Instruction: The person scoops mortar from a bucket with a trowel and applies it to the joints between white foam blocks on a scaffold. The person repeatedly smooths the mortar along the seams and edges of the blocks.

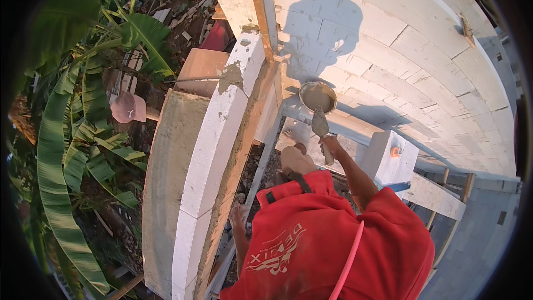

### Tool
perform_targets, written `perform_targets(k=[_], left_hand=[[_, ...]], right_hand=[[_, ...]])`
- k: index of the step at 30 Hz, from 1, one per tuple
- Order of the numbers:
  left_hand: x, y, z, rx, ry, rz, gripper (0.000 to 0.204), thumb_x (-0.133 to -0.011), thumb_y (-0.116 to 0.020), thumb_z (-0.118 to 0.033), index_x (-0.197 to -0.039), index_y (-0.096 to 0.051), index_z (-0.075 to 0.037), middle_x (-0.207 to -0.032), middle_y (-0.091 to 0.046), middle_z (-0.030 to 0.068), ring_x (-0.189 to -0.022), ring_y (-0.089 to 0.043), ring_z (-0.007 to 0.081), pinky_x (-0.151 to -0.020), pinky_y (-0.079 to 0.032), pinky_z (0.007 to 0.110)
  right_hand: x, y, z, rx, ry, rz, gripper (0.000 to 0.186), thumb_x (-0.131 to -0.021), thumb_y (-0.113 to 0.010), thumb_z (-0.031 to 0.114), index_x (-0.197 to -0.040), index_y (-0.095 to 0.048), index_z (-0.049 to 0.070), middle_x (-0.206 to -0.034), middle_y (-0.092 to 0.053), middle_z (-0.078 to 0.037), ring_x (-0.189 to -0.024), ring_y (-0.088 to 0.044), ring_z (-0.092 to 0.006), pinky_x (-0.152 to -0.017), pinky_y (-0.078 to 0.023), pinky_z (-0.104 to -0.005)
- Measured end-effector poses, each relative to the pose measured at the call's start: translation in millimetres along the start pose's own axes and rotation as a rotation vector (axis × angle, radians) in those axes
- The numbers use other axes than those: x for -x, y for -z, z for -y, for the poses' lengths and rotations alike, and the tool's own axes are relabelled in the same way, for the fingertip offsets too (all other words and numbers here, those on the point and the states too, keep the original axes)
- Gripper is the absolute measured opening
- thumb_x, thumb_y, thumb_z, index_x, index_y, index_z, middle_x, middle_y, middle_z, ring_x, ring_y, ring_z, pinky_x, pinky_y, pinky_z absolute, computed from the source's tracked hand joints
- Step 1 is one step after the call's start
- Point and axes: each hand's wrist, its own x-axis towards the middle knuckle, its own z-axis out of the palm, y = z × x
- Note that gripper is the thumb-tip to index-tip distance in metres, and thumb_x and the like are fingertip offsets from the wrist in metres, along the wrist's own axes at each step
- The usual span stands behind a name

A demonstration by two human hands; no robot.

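Note:
My right hand (329, 145) grips the handle of a mortar-coated trowel (320, 124), whose blade reaches to the bowl of grey mortar (317, 95) beside the block wall (400, 55). My left hand (237, 214) hangs low at my left side, near a wooden board (227, 205); its fingers are too small and shaded to read. Along the left runs a course of white blocks (205, 172), with mortar smeared on the upper block (230, 78). My red shirt fills the bottom of the view, with my leg beneath it.
A white block (379, 155) with an orange object on top sits at my right, above timber framing (436, 197). A concrete ledge (166, 172) flanks the block course. Beyond it are banana leaves (66, 183), debris and a pink cap (126, 107). A timber post (258, 0) rises at the corner.

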Motion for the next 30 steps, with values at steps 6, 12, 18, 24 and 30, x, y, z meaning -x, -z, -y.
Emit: perform_targets(k=[6, 12, 18, 24, 30], left_hand=[[93.1, -28.1, -136.6, -0.058, -0.543, 0.173, 0.049, -0.104, -0.052, -0.042, -0.136, -0.059, -0.006, -0.134, -0.064, 0.0134, -0.130, -0.056, 0.0281, -0.112, -0.039, 0.044], [260.9, -52.7, -262.3, 0.160, -1.439, 0.485, 0.050, -0.101, -0.060, -0.046, -0.130, -0.062, -0.005, -0.122, -0.068, 0.0158, -0.130, -0.055, 0.0286, -0.112, -0.040, 0.054], [408.7, -41.4, -289.1, 0.395, -1.873, 0.833, 0.032, -0.092, -0.070, -0.047, -0.107, -0.077, -0.020, -0.108, -0.075, -0.0063, -0.122, -0.059, 0.0223, -0.108, -0.044, 0.055], [420.6, -55.3, -287.5, 0.384, -1.991, 0.879, 0.031, -0.090, -0.071, -0.047, -0.103, -0.077, -0.019, -0.106, -0.075, -0.0063, -0.119, -0.060, 0.0227, -0.107, -0.045, 0.055], [419.7, -56.8, -279.4, 0.363, -2.077, 0.805, 0.031, -0.089, -0.072, -0.048, -0.099, -0.078, -0.019, -0.104, -0.075, -0.0063, -0.116, -0.061, 0.0231, -0.105, -0.046, 0.055]], right_hand=[[17.4, 87.7, -90.4, -0.147, -0.340, -0.335, 0.020, -0.079, -0.071, 0.015, -0.090, -0.064, 0.000, -0.074, -0.059, -0.009, -0.058, -0.059, -0.0232, -0.051, -0.051, -0.0389], [51.6, 98.9, -146.0, -0.224, -0.398, -0.329, 0.019, -0.080, -0.071, 0.014, -0.089, -0.063, 0.000, -0.073, -0.059, -0.008, -0.058, -0.059, -0.0227, -0.052, -0.051, -0.0386], [42.3, 78.4, -133.2, -0.186, -0.308, -0.202, 0.017, -0.080, -0.071, 0.014, -0.089, -0.063, 0.001, -0.072, -0.058, -0.008, -0.058, -0.058, -0.0221, -0.052, -0.051, -0.0384], [6.2, 68.1, -93.3, -0.167, -0.216, -0.136, 0.016, -0.081, -0.070, 0.013, -0.088, -0.063, 0.001, -0.070, -0.058, -0.007, -0.058, -0.058, -0.0215, -0.053, -0.051, -0.0382], [-8.2, 70.4, -67.8, -0.033, -0.211, -0.121, 0.016, -0.084, -0.067, 0.015, -0.090, -0.059, 0.002, -0.070, -0.057, -0.007, -0.057, -0.057, -0.0207, -0.054, -0.052, -0.0364]])
